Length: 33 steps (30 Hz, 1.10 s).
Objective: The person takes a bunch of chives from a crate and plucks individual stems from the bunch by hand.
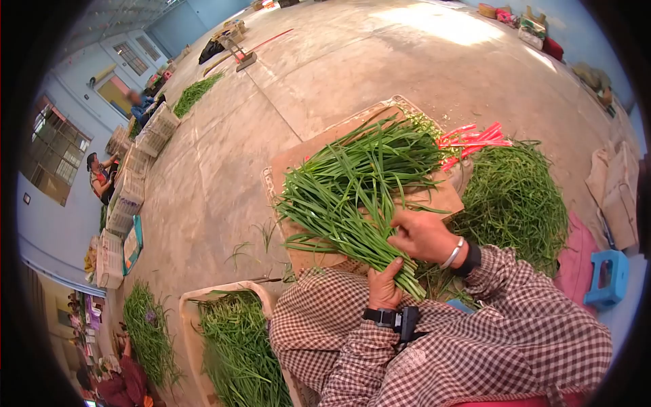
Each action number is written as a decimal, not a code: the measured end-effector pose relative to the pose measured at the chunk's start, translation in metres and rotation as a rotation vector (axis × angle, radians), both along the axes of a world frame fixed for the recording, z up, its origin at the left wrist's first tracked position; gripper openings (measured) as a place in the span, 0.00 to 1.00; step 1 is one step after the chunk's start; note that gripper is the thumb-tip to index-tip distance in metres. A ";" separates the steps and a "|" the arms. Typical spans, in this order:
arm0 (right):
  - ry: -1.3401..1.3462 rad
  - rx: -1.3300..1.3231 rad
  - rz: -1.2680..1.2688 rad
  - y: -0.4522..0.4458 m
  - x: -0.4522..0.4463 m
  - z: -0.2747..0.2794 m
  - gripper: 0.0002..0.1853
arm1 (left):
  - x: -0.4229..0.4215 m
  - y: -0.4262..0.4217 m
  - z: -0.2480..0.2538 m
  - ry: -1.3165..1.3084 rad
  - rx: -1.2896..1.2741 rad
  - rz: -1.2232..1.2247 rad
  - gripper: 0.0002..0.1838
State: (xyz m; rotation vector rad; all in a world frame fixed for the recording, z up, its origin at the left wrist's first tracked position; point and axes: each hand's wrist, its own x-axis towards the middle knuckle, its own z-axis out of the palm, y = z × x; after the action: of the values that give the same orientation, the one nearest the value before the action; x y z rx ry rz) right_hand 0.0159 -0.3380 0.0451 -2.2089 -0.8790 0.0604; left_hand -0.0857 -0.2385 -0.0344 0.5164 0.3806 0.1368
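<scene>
My left hand (385,288) is wrapped round the stem ends of a bunch of long green garlic chives (366,247), whose leaves fan out away from me. Just above it, my right hand (424,236) is closed, thumb and fingers curled together beside the bunch. Whatever those fingertips hold, if anything, is too small to make out. Beyond both hands a larger pile of garlic chives (380,152) lies on a cardboard sheet (298,159) over a crate, pale stem ends toward the far right. Red and white ties (475,139) lie beside the pile.
A heap of thin green leaves (515,203) stands to my right, near a blue stool (605,279). At my left is a crate (190,325) filled with greens, with another green heap (148,332) beyond it. Co-workers sit along the left wall behind white crates (125,200).
</scene>
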 end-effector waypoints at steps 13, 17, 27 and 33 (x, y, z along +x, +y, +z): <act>0.886 0.446 -0.029 0.009 0.011 0.000 0.09 | -0.001 0.001 -0.003 -0.081 -0.073 0.005 0.24; 1.104 0.809 0.034 0.003 0.019 -0.031 0.05 | 0.001 0.005 -0.014 -0.088 -0.229 -0.032 0.28; 0.926 0.847 -0.019 0.008 0.014 -0.018 0.06 | 0.000 0.002 -0.002 -0.129 -0.094 -0.027 0.28; 1.045 0.742 -0.007 0.019 0.010 -0.034 0.07 | 0.001 0.001 -0.007 -0.056 -0.041 -0.004 0.34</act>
State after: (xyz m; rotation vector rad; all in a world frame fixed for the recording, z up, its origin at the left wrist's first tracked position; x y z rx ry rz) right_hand 0.0264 -0.3193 0.0115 -1.1991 -0.2150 0.6935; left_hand -0.0843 -0.2379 -0.0417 0.4717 0.3269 0.1391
